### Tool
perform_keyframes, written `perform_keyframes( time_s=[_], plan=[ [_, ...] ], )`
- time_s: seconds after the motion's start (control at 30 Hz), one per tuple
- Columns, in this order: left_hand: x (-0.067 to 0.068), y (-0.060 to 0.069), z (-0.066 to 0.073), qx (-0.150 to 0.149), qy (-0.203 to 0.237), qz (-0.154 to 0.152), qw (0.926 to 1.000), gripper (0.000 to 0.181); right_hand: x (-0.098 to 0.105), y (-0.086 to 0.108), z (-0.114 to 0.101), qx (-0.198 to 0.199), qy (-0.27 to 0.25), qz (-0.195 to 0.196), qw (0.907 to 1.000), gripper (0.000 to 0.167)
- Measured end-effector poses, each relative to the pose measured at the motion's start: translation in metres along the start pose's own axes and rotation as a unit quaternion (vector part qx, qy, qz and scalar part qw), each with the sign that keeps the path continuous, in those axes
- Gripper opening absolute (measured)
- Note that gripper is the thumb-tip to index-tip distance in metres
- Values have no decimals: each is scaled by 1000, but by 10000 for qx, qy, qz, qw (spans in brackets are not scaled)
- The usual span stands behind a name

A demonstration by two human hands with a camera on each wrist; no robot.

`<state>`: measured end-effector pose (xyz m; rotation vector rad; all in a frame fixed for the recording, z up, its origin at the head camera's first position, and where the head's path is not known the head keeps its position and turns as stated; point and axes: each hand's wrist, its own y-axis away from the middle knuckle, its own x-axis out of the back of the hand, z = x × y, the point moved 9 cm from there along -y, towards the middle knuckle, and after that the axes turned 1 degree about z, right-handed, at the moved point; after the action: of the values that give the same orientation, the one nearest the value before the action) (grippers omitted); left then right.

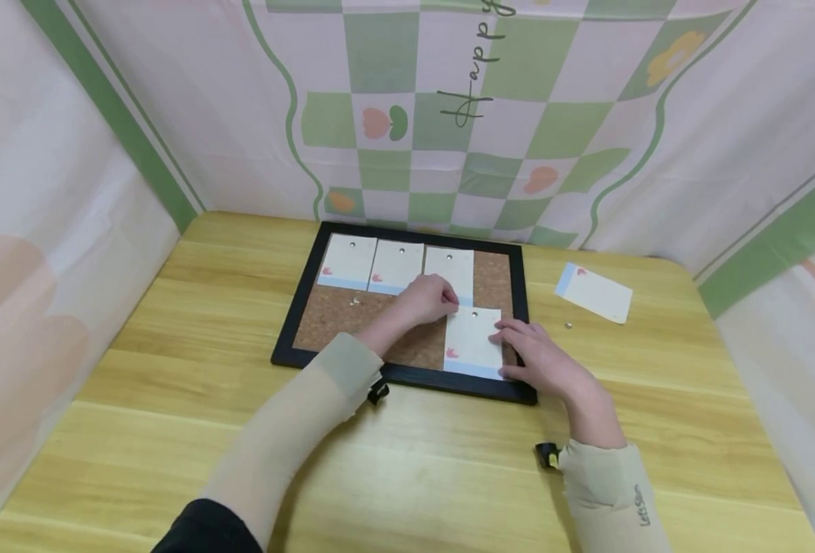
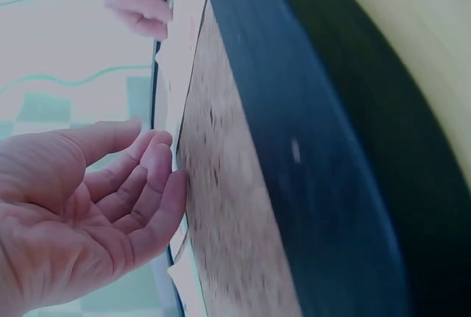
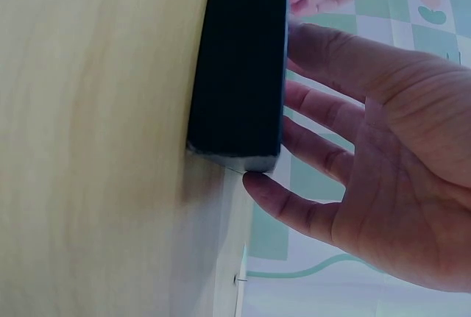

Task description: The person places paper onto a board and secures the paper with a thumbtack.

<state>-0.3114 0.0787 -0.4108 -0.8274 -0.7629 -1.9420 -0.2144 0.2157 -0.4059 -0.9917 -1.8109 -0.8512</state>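
A black-framed corkboard (image 1: 331, 319) lies on the table and bears several white cards with a blue strip and a small pink print. On the lower right card (image 1: 472, 346), a round pin (image 1: 475, 313) shows near the top edge. My left hand (image 1: 429, 298) is at this card's upper left corner, its fingers loosely bent; in the left wrist view the thumb is apart from the fingertips. My right hand (image 1: 538, 357) rests with spread fingers along the card's right side, over the frame (image 3: 243, 67). Neither hand visibly pinches anything.
Three cards, among them the upper left card (image 1: 347, 261), line the board's top, each with a pin. Small clear bits (image 1: 355, 301) lie on the cork. Right of the board are a loose card (image 1: 595, 293) and a pin (image 1: 568, 325). Printed cloth (image 1: 448, 169) hangs behind.
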Motion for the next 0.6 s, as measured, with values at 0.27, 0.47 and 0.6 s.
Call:
perform_keyframes(
  time_s=[0.27,0.47,0.6],
  plan=[
    [21,18,-28,-156,122,53,9998,25,0,1,-1,73,-82,-9,9999,45],
    [40,35,-56,-56,303,134,9994,31,1,3,-2,106,-89,3,9999,46],
    [53,46,-77,95,399,194,9990,35,1,3,-2,92,-102,-2,9999,45]
  ],
)
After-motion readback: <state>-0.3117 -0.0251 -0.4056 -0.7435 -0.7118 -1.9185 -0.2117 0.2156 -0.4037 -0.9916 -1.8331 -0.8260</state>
